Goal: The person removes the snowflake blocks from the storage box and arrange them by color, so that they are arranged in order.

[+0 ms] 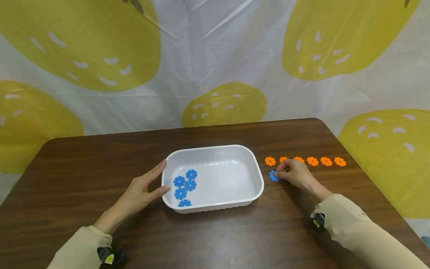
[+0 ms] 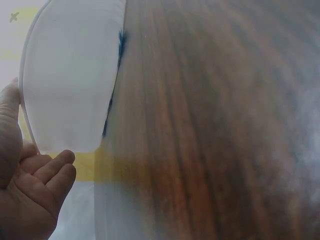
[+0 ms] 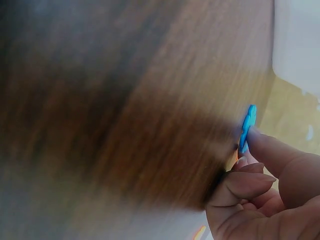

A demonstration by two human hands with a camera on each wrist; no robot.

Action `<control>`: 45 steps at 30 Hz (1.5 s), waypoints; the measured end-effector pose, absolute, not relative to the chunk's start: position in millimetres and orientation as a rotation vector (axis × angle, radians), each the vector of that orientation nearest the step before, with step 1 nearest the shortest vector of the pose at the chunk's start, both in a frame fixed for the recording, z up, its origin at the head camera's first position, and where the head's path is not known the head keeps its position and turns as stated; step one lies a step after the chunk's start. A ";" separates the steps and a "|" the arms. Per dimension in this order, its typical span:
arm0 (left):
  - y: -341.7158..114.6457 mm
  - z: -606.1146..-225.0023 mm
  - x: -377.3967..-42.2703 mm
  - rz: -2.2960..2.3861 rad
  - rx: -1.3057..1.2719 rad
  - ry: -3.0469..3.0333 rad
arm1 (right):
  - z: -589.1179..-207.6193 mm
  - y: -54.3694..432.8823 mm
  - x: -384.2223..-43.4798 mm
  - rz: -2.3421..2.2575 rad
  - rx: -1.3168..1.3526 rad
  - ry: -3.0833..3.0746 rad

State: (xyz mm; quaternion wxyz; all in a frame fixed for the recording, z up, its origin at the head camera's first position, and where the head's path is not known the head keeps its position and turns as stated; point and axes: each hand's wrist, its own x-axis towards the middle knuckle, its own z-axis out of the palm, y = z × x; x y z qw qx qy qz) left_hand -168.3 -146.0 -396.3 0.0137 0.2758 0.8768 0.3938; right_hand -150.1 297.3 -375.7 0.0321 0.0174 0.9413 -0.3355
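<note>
My right hand (image 1: 295, 173) pinches a blue notched plastic disc (image 1: 273, 176) between thumb and fingertips, close over the table just right of the white basin (image 1: 215, 206). In the right wrist view the same blue disc (image 3: 248, 127) shows edge-on at the thumb tip. Several blue notched discs (image 1: 180, 193) lie inside the basin at its left end. At that left end, my left hand (image 1: 142, 190) touches the rim with thumb and index finger spread and fairly straight. The left wrist view has the other fingers (image 2: 57, 172) loosely bent below the basin's end.
A row of several orange notched discs (image 1: 312, 161) lies on the table right of the basin, some partly hidden behind my right hand. The brown wooden table (image 1: 215, 239) ends at a patterned white and yellow cloth (image 1: 218, 56) behind it.
</note>
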 end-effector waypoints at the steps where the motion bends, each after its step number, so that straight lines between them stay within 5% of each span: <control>1: -146.1 -396.4 -168.2 1.226 0.858 2.731 | -375.5 297.1 -150.2 -1.031 0.056 2.896; 23: -146.2 -394.7 -167.3 1.231 0.863 2.719 | -368.6 287.3 -145.6 -1.114 0.009 2.985; 34: -146.0 -394.7 -167.5 1.235 0.846 2.715 | -331.4 225.8 -142.4 -1.450 -0.216 2.910; 45: -146.6 -396.6 -169.3 1.256 0.884 2.734 | -337.2 160.4 -145.1 -1.495 -0.414 2.680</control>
